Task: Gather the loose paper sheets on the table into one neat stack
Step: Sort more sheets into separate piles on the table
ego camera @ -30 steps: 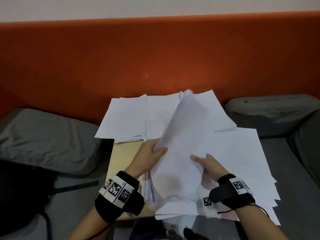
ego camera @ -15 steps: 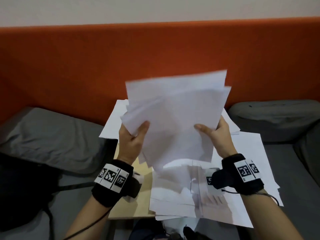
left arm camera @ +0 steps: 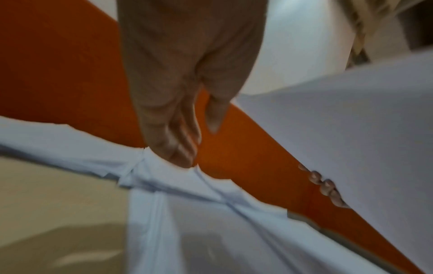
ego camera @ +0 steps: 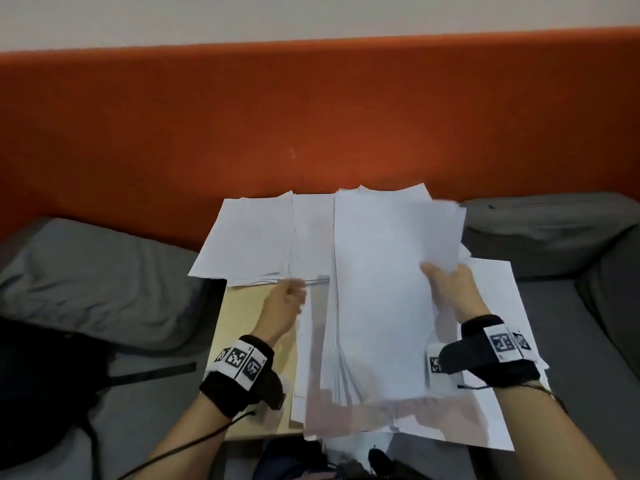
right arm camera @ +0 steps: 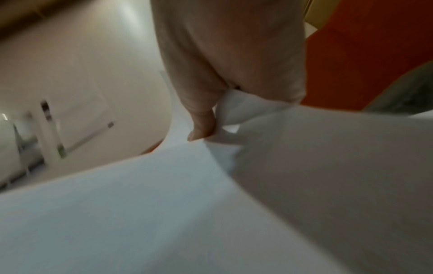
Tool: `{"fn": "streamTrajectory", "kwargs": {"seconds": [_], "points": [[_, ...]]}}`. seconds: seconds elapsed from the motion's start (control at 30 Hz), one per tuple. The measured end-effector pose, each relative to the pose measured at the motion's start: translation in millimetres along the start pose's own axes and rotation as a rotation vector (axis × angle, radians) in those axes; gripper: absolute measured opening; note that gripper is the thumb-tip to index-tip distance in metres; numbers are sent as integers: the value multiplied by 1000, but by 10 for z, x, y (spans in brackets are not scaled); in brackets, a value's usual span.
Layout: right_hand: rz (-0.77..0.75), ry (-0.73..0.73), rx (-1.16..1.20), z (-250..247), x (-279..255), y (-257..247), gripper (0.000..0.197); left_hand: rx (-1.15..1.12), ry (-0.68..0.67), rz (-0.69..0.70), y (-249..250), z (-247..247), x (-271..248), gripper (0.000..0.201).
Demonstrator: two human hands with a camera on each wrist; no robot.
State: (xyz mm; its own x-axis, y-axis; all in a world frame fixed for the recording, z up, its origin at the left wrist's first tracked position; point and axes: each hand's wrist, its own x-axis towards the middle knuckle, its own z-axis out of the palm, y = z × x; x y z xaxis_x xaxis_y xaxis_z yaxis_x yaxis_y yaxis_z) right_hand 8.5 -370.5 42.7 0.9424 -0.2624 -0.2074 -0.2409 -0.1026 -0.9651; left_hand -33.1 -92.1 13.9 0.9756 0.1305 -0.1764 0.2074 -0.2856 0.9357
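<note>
At centre frame, the right hand pinches the right edge of a sheaf of paper sheets, thumb on top. The left hand, blurred, hangs relaxed just left of it, holding nothing. Two more piles lie on the desk: far pile upper left, right pile partly hidden; sheets uncountable.

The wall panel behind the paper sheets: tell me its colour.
Orange-red: the wall panel shows best in the head view, behind the white paper sheets.

matt white paper sheets, pale wood table
</note>
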Motion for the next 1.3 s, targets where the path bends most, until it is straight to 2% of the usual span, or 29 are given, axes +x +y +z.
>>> {"fn": "streamTrajectory", "kwargs": {"seconds": [0.07,0.1,0.17,0.27,0.33,0.43,0.6,0.7,0.8,0.93,1.0,1.07,1.13,1.2,1.27,1.3], "points": [[142,-22,-219,-13,-13,377,20,305,-230,-211,-305,59,-39,27],[183,-29,-339,-15,-42,537,19,402,-286,-275,-406,71,-82,32],[234,-24,-433,-8,-112,741,16,442,-337,-331,-509,50,-197,41],[238,-26,-433,-27,-107,769,17,482,-517,-272,-527,-37,-353,80],[230,-42,-440,-31,-83,754,18,641,-623,-167,-537,-78,-450,105],[223,-53,-478,-34,-77,792,19,744,-670,-48,-617,-73,-538,114],[224,-61,-506,-37,-37,811,18,710,-653,112,-665,-137,-549,94],[218,-63,-514,-31,-27,820,17,669,-501,205,-701,-127,-551,72],[218,-59,-512,-26,-20,825,17,499,-333,135,-663,-46,-515,67],[236,-60,-484,-50,-23,842,18,219,-280,-74,-531,106,-439,57],[247,-75,-439,-72,-35,851,19,100,-269,-205,-482,146,-347,58],[255,-88,-398,-89,-58,827,20,57,-244,-263,-459,197,-234,58],[251,-103,-332,-91,-96,775,16,123,-244,-278,-426,251,-126,47],[252,-114,-192,-87,-142,716,21,158,-247,-246,-378,271,-82,30],[248,-121,-94,-93,-166,659,23,153,-304,-209,-338,224,-88,12],[250,-126,-66,-100,-180,637,23,142,-347,-208,-309,177,-117,12]]}}
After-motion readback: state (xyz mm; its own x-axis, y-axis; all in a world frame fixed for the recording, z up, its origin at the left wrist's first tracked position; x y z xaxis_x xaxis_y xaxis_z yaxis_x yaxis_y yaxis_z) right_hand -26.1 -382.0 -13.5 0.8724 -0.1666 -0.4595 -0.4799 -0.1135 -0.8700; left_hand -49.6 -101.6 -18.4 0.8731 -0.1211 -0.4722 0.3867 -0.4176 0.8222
